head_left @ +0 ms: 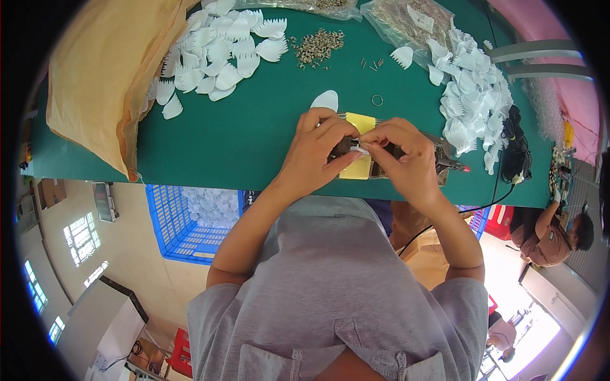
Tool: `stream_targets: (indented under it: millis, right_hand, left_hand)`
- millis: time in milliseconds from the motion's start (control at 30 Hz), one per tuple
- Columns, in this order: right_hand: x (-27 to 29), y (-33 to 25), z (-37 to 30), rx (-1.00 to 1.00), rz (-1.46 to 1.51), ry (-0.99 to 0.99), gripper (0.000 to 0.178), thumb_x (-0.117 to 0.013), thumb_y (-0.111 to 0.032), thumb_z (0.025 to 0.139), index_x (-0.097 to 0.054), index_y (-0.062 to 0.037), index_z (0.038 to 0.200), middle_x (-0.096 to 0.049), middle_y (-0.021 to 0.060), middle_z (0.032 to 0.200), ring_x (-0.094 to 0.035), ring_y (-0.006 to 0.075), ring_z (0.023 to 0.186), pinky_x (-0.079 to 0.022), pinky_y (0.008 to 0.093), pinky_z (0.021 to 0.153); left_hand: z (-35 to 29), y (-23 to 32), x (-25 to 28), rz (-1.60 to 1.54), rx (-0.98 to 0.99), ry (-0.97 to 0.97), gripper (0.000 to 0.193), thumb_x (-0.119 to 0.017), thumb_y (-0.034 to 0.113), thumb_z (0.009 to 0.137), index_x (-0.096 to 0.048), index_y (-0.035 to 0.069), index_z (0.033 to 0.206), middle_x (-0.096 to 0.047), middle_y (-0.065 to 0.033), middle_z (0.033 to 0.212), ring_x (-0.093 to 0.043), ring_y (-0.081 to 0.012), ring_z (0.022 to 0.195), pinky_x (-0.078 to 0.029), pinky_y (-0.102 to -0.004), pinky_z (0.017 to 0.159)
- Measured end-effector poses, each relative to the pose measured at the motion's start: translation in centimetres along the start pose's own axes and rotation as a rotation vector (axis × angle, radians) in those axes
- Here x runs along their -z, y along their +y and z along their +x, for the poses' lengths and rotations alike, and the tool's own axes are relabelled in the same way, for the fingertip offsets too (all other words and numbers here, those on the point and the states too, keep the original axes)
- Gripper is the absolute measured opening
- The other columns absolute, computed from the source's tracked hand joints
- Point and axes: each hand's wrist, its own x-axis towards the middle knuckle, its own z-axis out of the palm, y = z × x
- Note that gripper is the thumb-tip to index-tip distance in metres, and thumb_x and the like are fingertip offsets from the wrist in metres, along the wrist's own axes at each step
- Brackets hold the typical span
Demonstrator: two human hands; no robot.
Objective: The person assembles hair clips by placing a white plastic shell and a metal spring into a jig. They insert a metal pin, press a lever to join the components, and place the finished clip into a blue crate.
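Observation:
My left hand (311, 152) is closed, its thumb and fingers curled round a dark rounded part (342, 147) on a small bench fixture. From the other side, my right hand (406, 155) pinches at the same spot. A small white piece (361, 150) shows between the fingertips of both hands; its full shape is hidden. Beneath my hands lies a yellow plate or pad (357, 169) on the fixture. Just beyond my left fingers rests a smooth white plastic piece (326, 100).
White toothed plastic pieces are heaped at far left (219, 54) and right (473, 95). Between them lie small metal fittings (319, 47), several pins (373, 65) and a metal ring (377, 100). A brown paper sack (108, 82) stands left; a black cable (470, 208) crosses the right edge.

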Motion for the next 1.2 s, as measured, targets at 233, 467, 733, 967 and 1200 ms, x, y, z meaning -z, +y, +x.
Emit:
stream_targets:
  millis: [233,467,733,967,1200]
  right_hand:
    - [1.5,-0.2,2.8,-0.31,0.208,-0.28,0.018,-0.077,0.0,0.087,-0.07,0.0013,0.104,-0.066,0.0018,0.079,-0.06,0.0059,0.073,-0.05,0.025,0.066]
    - [3.2,2.7,4.0,-0.419,0.508,-0.239,0.026,-0.074,-0.013,0.095,-0.071,0.0013,0.118,-0.073,0.0015,0.091,-0.065,0.0065,0.08,-0.053,0.0231,0.077]
    - [3.7,2.5,3.5,-0.305,0.112,-0.08,0.014,-0.072,-0.011,0.095,-0.076,0.0006,0.103,-0.076,0.0027,0.091,-0.067,0.0069,0.082,-0.055,0.0257,0.08]
    - [2.3,0.7,1.6,-0.294,0.303,-0.247,0.017,-0.078,-0.015,0.094,-0.076,-0.0002,0.103,-0.074,0.0023,0.089,-0.063,0.0052,0.079,-0.053,0.025,0.074]
    - [1.7,1.5,1.3,-0.262,0.28,-0.213,0.015,-0.078,-0.014,0.094,-0.076,-0.0003,0.1,-0.073,0.002,0.087,-0.062,0.0045,0.076,-0.053,0.0239,0.072]
  left_hand:
    - [0.1,0.3,0.3,0.016,-0.016,0.009,0.032,-0.086,0.012,0.082,-0.07,0.007,0.11,-0.069,-0.0071,0.109,-0.056,-0.0272,0.112,-0.05,-0.0384,0.091]
    - [0.2,0.6,0.4,0.027,-0.035,0.025,0.032,-0.086,0.013,0.082,-0.071,0.007,0.11,-0.068,-0.0076,0.107,-0.056,-0.027,0.11,-0.05,-0.0373,0.09]
    - [0.0,0.4,0.3,0.003,-0.021,0.025,0.031,-0.087,0.014,0.082,-0.071,0.007,0.107,-0.07,-0.0067,0.104,-0.058,-0.0269,0.108,-0.05,-0.0373,0.089]
    - [0.0,0.3,0.0,0.018,-0.018,0.036,0.029,-0.088,0.015,0.082,-0.071,0.008,0.105,-0.07,-0.0068,0.103,-0.06,-0.027,0.106,-0.05,-0.0378,0.088]
    - [0.1,0.1,-0.4,0.024,-0.004,0.067,0.029,-0.088,0.014,0.081,-0.071,0.008,0.104,-0.07,-0.0056,0.103,-0.06,-0.0266,0.106,-0.051,-0.0378,0.087]
